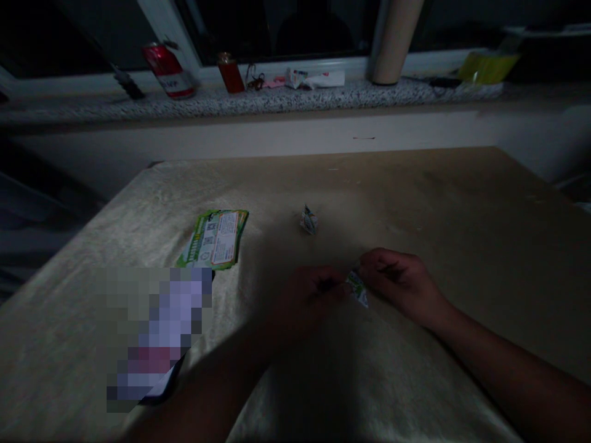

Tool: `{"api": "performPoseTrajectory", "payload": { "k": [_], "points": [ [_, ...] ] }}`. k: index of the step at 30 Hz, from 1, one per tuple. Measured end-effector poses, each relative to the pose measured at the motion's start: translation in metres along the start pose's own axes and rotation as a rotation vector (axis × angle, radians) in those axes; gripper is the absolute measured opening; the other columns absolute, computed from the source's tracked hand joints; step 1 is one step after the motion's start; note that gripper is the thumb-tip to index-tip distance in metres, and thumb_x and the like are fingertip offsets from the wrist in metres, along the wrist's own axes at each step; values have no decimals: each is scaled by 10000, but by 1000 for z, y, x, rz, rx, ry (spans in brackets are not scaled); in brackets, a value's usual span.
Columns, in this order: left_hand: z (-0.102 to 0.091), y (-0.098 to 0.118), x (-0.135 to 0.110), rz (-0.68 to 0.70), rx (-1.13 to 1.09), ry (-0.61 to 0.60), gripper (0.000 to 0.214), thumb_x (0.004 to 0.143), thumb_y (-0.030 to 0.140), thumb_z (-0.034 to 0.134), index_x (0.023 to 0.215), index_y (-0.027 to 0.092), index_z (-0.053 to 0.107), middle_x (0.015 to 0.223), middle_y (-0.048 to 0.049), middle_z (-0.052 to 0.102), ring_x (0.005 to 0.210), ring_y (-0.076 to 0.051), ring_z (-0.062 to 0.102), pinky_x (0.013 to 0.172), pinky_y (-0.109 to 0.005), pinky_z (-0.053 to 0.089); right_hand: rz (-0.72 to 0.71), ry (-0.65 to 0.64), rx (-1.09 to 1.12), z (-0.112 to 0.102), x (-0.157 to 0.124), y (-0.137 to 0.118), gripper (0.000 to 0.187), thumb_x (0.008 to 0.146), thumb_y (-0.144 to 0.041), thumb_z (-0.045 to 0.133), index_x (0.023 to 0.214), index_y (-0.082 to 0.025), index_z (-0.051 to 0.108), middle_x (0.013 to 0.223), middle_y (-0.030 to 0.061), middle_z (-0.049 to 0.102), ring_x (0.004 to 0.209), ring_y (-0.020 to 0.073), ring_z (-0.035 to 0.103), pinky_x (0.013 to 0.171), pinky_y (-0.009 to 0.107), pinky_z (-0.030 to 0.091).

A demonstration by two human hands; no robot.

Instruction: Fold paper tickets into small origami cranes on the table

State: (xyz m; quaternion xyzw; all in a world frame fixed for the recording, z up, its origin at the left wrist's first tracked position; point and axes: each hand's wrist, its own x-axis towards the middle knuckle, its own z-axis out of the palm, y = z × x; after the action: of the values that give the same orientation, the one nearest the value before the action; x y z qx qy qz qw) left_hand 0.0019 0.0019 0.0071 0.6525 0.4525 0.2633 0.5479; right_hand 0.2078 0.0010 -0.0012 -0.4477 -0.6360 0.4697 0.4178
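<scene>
Between my two hands is a small folded piece of printed paper (357, 290), green and white, with a pointed lower corner. My left hand (314, 292) pinches its left edge, and my right hand (392, 277) pinches its upper right side. Both hands are closed, close together, just over the table. Beyond them a small folded paper shape (308, 220) with a pointed top stands on the table. To the left lies a stack of green and white printed leaflets (215, 240). The dim light hides the fine folds.
A phone (170, 332), its screen blurred out, lies left of my left forearm on the cloth-covered table (443, 203). On the granite sill (277, 106) behind stand a red can (168, 71), a red bottle (231, 74) and a tan cylinder (397, 43).
</scene>
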Motion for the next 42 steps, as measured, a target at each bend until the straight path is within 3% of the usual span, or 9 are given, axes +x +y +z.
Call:
{"api": "performPoseTrajectory", "payload": {
  "k": [4,7,14,22,33,42],
  "points": [
    [-1,-3,2,92,435,50,204,901,278,566,744,171,640,698,-1,601,674,-164,546,636,-291,375,-75,29,-271,-3,1,8,166,925,-291,660,1067,-207,681,889,46,738,787,194,693,695,317,529],
    [0,-6,2,166,691,104,175,924,251,555,818,166,664,812,-49,664,779,-209,599,744,-342,437,-167,1,-385,-5,4,11,94,926,-237,649,1004,-210,693,921,55,734,841,204,688,744,339,530],
    [4,-10,1,178,952,165,186,967,309,549,939,159,655,930,-106,689,892,-275,626,860,-432,479,-291,-62,-543,-5,10,16,75,905,-165,678,963,-204,704,981,72,739,949,234,666,873,407,509],
    [7,-6,1,179,948,95,292,1000,259,520,1271,224,622,1079,-89,680,992,-263,616,910,-418,477,-284,-28,-630,0,9,22,16,885,-189,708,876,-202,706,1073,103,703,1026,267,641,908,446,494],
    [4,0,1,160,1004,49,299,1022,295,468,1227,224,674,1037,-101,636,950,-268,596,883,-433,466,-124,60,-751,7,11,27,83,818,-238,764,754,-237,711,1267,106,659,1221,349,576,996,553,417],
    [0,-3,5,150,907,54,268,998,282,536,1227,200,648,1134,-94,680,1052,-265,622,958,-423,466,-57,146,-787,10,24,28,132,819,-279,754,707,-225,710,1188,120,674,1173,354,586,948,542,417]
  ]
}}
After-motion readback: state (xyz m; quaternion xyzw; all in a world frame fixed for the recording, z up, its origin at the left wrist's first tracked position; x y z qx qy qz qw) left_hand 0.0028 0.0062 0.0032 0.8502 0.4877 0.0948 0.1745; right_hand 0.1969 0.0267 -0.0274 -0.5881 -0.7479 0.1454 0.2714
